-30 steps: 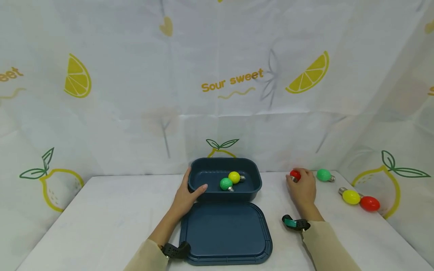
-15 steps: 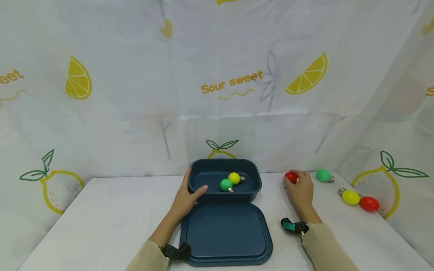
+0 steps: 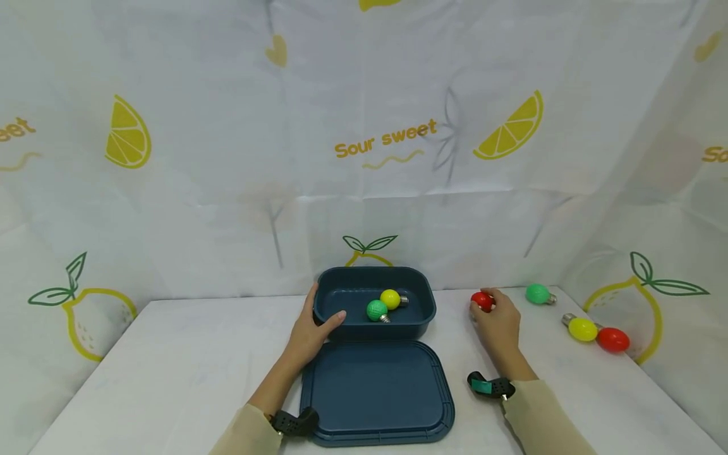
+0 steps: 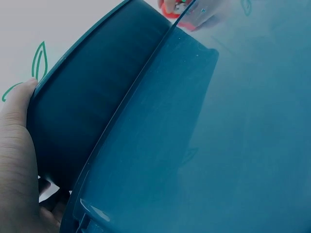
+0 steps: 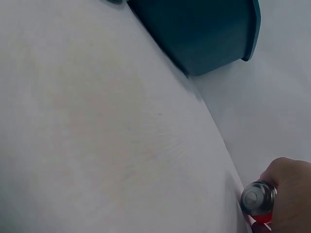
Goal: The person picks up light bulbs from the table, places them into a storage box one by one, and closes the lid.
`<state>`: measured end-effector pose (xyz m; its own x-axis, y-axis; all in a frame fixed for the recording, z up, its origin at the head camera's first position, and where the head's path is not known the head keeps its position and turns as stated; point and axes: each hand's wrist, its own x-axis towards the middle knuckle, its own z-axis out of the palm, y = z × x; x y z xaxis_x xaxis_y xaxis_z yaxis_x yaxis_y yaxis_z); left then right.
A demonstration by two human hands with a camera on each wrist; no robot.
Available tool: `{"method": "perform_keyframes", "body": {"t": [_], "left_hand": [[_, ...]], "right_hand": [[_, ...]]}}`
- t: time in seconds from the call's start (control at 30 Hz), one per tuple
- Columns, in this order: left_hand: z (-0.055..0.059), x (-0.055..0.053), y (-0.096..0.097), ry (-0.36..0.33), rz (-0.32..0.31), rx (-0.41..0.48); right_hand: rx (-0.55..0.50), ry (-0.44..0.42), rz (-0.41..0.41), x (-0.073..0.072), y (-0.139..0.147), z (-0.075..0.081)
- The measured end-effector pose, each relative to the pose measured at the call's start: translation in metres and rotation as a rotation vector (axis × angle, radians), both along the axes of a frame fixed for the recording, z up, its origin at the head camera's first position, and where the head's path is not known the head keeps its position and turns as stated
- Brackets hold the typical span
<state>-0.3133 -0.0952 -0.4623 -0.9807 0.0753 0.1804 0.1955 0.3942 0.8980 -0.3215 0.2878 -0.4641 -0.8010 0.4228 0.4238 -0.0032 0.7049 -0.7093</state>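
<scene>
My right hand (image 3: 497, 319) holds a red light bulb (image 3: 482, 301) between thumb and fingers, right of the box. In the right wrist view the bulb's silver screw base (image 5: 254, 198) sticks out past the thumb. My left hand (image 3: 309, 328) grips the left end of a dark blue plastic box (image 3: 375, 331), its thumb by the front rim. Inside the box lie a green bulb (image 3: 376, 309) with a textured globe and a yellow bulb (image 3: 389, 299), close together. The left wrist view shows the hand (image 4: 17, 141) against the box's outer wall (image 4: 87, 92).
A dark blue lid (image 3: 378, 392) lies flat in front of the box. Farther right on the white table are another green bulb (image 3: 537, 293), another yellow bulb (image 3: 582, 329) and another red bulb (image 3: 613, 340). A lemon-print cloth (image 3: 227, 158) hangs behind.
My right hand has shifted slightly left with the red bulb, away from the green one on the table. The bulb's base has turned out of sight in the head view. My left hand stays put.
</scene>
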Motion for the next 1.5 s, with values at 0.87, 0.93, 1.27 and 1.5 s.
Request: {"method": "perform_keyframes", "body": {"t": [0.87,0.93,1.27,1.5], "left_hand": [[0.001,0.002,0.001,-0.020,0.006,0.012],[0.001,0.001,0.001,-0.021,0.009,0.010],[0.000,0.000,0.000,-0.020,0.010,0.004],[0.000,0.000,0.001,-0.020,0.010,0.003]], "right_hand": [[-0.168,-0.014,-0.003,0.001,-0.006,0.002],[-0.170,-0.011,0.000,0.001,-0.006,0.003],[-0.190,-0.025,0.027,0.002,-0.010,0.007],[-0.175,-0.057,0.069,0.004,-0.013,0.012]]}}
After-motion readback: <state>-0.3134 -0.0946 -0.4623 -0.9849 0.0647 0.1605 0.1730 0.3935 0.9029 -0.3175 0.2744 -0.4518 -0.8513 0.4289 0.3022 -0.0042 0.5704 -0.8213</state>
